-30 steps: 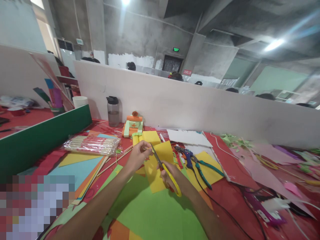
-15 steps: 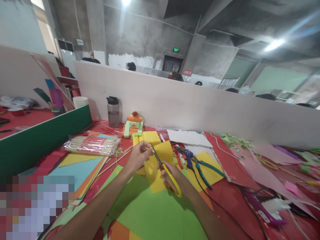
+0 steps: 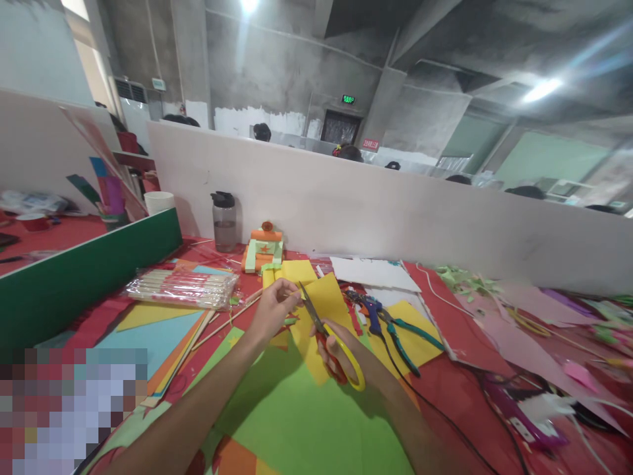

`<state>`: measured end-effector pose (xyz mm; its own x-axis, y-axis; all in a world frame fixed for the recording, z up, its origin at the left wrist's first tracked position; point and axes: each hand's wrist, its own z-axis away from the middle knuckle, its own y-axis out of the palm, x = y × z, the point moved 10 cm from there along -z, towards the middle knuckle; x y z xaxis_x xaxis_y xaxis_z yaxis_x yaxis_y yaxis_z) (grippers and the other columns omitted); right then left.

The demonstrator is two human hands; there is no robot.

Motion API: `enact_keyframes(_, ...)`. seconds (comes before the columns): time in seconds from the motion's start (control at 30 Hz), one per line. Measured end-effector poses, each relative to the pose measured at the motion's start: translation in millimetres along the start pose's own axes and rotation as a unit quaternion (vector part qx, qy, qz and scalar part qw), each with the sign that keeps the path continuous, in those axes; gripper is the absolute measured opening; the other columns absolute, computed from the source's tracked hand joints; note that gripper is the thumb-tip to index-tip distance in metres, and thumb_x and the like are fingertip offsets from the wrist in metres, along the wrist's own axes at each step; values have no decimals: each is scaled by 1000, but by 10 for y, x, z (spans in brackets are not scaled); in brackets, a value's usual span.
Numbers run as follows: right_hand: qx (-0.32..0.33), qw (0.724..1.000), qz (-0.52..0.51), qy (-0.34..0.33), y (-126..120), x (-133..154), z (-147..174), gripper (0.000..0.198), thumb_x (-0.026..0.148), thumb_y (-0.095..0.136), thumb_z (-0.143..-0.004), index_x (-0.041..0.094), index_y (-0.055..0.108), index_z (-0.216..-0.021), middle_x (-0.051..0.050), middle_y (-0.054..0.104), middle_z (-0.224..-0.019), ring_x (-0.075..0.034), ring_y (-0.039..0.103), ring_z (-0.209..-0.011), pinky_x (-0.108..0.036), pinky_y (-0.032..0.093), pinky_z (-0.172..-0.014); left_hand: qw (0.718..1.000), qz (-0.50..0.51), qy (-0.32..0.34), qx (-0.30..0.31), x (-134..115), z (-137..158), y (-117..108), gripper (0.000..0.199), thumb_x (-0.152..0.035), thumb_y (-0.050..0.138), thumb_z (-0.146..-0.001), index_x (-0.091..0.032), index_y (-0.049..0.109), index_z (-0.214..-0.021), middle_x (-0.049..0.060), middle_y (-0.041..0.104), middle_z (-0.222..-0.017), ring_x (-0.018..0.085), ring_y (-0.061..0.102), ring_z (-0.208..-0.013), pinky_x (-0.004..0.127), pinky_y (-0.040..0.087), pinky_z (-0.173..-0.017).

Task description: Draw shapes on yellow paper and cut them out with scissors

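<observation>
My left hand (image 3: 275,307) is closed in a pinch at the tip of the scissors. A small bit of yellow paper seems to be between its fingertips, mostly hidden. Wrapped round the yellow and red handles of the scissors (image 3: 312,309) is my right hand (image 3: 339,343). The blades point up and left, towards the left fingertips. Behind the blades and under the right hand is a yellow paper sheet (image 3: 327,293); whether the right hand also grips it, I cannot tell. Beneath both hands lies a large green sheet (image 3: 306,422).
Beyond the hands stand a paper model (image 3: 264,251) and a water bottle (image 3: 224,224). To the right lie a blue glue gun (image 3: 373,313), teal-handled pliers (image 3: 408,340) and a purple power strip (image 3: 524,412). Wrapped sticks (image 3: 182,288) lie left. A white partition (image 3: 376,204) runs behind.
The scissor handles have spread, and the red loop now shows more. The yellow sheet's lower end has swung right with the right hand. My left hand has hardly moved.
</observation>
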<state>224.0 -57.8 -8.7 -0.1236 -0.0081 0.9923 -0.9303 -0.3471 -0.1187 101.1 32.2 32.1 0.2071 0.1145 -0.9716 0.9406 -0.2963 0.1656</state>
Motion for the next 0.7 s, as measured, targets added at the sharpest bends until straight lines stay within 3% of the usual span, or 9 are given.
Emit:
enact_keyframes(0.4,-39,998,37,-14,-49,47,-32,68,85,45,-80,23,47,-106,9,45,-63,-5,36,-34,-18,33,-32,999,37,-23,26,101,7,88,30,-39,75,-74,-18,55,-81,2,69,-72,15,68,-70,23,52,-63)
enact_keyframes(0.7,-44,998,40,-2,-27,92,-14,71,86,44,-80,22,48,-110,9,45,-61,-6,36,-35,-19,34,-35,999,37,-2,25,26,27,98,34,-43,77,-73,-19,54,-81,-1,67,-70,16,68,-68,24,51,-62)
